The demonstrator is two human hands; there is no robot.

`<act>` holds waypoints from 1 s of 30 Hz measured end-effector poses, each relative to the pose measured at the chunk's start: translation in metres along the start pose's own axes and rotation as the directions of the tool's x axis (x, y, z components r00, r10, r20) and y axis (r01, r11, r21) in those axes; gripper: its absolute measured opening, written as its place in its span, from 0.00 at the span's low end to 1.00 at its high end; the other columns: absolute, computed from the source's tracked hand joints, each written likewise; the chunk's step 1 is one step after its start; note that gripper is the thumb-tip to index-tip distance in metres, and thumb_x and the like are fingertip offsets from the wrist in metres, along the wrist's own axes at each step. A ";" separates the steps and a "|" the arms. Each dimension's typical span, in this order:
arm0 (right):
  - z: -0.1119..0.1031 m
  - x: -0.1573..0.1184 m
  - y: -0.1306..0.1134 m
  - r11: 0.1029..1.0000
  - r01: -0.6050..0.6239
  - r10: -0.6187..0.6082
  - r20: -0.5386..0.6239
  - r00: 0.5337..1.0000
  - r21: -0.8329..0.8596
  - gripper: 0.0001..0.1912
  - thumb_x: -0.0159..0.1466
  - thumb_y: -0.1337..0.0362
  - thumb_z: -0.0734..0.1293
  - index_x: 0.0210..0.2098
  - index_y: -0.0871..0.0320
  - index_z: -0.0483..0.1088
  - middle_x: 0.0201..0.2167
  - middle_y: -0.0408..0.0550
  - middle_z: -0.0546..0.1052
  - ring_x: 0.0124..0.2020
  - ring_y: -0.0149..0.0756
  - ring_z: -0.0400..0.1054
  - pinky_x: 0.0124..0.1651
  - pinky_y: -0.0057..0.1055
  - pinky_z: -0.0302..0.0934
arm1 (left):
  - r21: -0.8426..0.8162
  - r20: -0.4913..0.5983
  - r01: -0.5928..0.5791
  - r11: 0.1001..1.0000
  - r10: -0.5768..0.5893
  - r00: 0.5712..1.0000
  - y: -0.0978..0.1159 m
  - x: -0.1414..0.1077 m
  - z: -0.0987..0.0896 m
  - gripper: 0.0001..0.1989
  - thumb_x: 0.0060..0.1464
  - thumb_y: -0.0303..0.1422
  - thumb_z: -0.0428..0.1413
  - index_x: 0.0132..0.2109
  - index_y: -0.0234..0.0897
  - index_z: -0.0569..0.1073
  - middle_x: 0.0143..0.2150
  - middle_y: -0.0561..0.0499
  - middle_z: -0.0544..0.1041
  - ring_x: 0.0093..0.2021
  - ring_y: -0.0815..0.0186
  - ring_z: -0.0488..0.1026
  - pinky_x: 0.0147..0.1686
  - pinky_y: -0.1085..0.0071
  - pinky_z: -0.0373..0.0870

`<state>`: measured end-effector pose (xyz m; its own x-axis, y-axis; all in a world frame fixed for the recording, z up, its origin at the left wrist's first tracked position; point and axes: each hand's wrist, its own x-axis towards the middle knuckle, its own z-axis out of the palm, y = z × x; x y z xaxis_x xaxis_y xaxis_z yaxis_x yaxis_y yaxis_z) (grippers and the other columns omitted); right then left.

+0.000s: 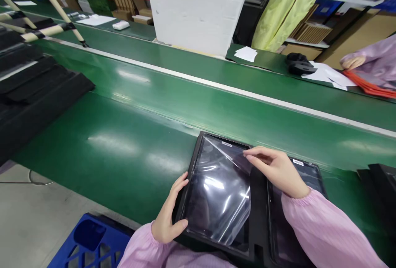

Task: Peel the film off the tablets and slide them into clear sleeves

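A black tray lies on the green bench in front of me, holding two dark flat-screen devices side by side. Over the left tablet-like device a clear protective film is partly lifted and creased. My right hand pinches the film's upper right corner between thumb and fingertips. Under my right forearm lies the second device, partly hidden, with a small white label at its top. My left hand rests against the tray's left edge, thumb and fingers apart.
Black foam-like pieces are stacked at the left, with more black pieces at the right. A blue plastic crate stands below the bench. Across the bench, another person's hand is near an orange item.
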<state>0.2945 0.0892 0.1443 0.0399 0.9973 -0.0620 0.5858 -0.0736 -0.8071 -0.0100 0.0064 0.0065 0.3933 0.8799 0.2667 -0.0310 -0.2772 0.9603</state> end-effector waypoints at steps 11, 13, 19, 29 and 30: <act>-0.040 -0.019 -0.001 0.994 -0.083 0.083 -0.001 0.997 0.073 0.21 0.49 0.44 0.77 0.24 0.57 0.79 0.30 0.54 0.81 0.32 0.41 0.77 0.37 0.32 0.73 | 0.012 0.035 -0.012 1.000 0.011 0.999 0.003 0.001 -0.002 0.41 0.59 0.47 0.53 0.73 0.39 0.48 0.74 0.34 0.46 0.73 0.40 0.43 0.67 0.39 0.45; -0.045 -0.022 0.006 0.993 -0.078 0.076 0.020 0.997 0.084 0.20 0.48 0.44 0.77 0.24 0.56 0.79 0.29 0.54 0.81 0.31 0.42 0.77 0.35 0.32 0.74 | 0.008 0.042 -0.015 1.000 0.015 0.999 0.004 0.001 -0.003 0.42 0.58 0.47 0.53 0.73 0.39 0.47 0.74 0.34 0.46 0.73 0.40 0.43 0.67 0.39 0.44; -0.054 -0.025 0.020 0.994 -0.073 0.068 0.054 0.996 0.085 0.18 0.50 0.47 0.77 0.21 0.56 0.78 0.28 0.56 0.80 0.31 0.45 0.78 0.32 0.33 0.74 | 0.001 0.069 -0.002 1.000 0.002 0.998 0.008 0.003 -0.005 0.43 0.58 0.52 0.53 0.73 0.40 0.47 0.75 0.35 0.43 0.74 0.40 0.39 0.67 0.38 0.41; -0.057 -0.026 0.034 0.987 -0.053 0.049 0.027 0.998 0.152 0.17 0.52 0.50 0.77 0.18 0.54 0.76 0.27 0.56 0.79 0.31 0.46 0.77 0.34 0.38 0.73 | 0.013 0.039 -0.023 1.000 0.022 0.999 0.011 0.003 -0.004 0.46 0.55 0.52 0.55 0.73 0.37 0.48 0.74 0.33 0.46 0.73 0.37 0.43 0.66 0.37 0.46; -0.056 -0.026 0.034 0.987 -0.048 0.044 0.026 0.999 0.156 0.17 0.52 0.50 0.77 0.18 0.54 0.75 0.26 0.56 0.79 0.31 0.46 0.76 0.34 0.38 0.73 | 0.017 0.040 -0.026 1.000 0.025 0.999 0.011 0.003 -0.004 0.46 0.55 0.52 0.55 0.73 0.37 0.48 0.74 0.32 0.46 0.73 0.37 0.43 0.65 0.37 0.46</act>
<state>0.3590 0.0614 0.1513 0.0444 0.9926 -0.1129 0.4501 -0.1208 -0.8848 -0.0127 0.0079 0.0181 0.4289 0.8564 0.2874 -0.0259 -0.3064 0.9516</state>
